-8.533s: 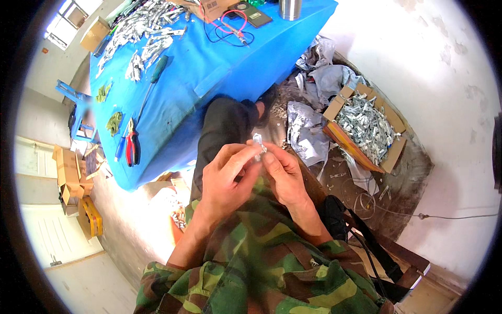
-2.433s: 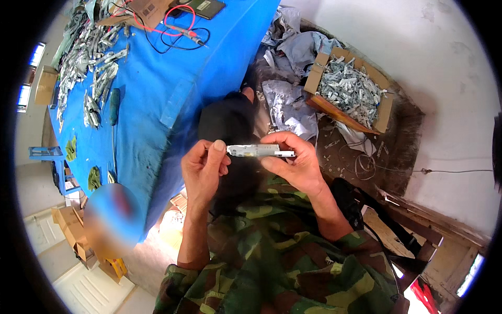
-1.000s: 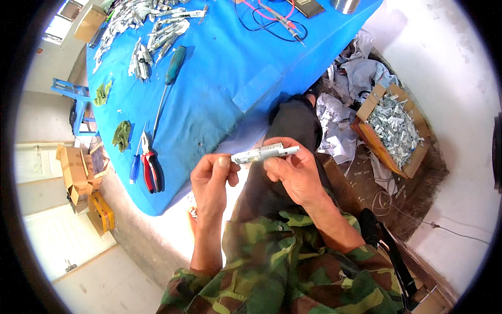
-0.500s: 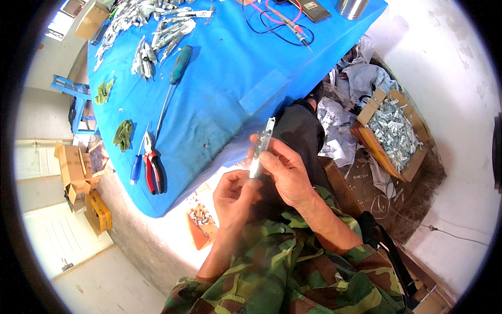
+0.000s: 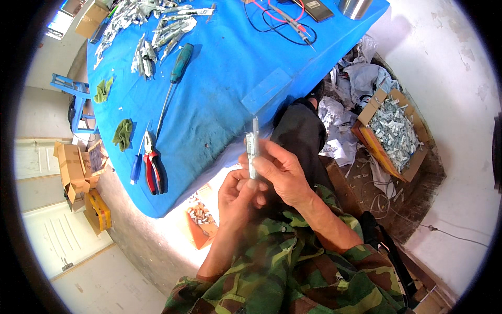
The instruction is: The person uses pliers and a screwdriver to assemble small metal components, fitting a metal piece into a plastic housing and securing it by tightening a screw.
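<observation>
A slim silver-grey strip-shaped part stands nearly upright between my hands, in front of the table edge; its exact kind I cannot make out. My right hand pinches it along its side with thumb and fingers. My left hand is closed on its lower end, where the fingertips hide it. On the blue-covered table lie red-handled pliers, a small blue screwdriver and a long screwdriver with a green handle.
A pile of similar silver strips covers the table's far left. Test leads and a metal cup sit at the far right. A carton of silver scraps stands right; a box of small cylinders is below the table edge.
The silver strip has turned from a rightward tilt to nearly upright and shifted slightly left. Both hands still hold it, with the right fingers moved a little along it.
</observation>
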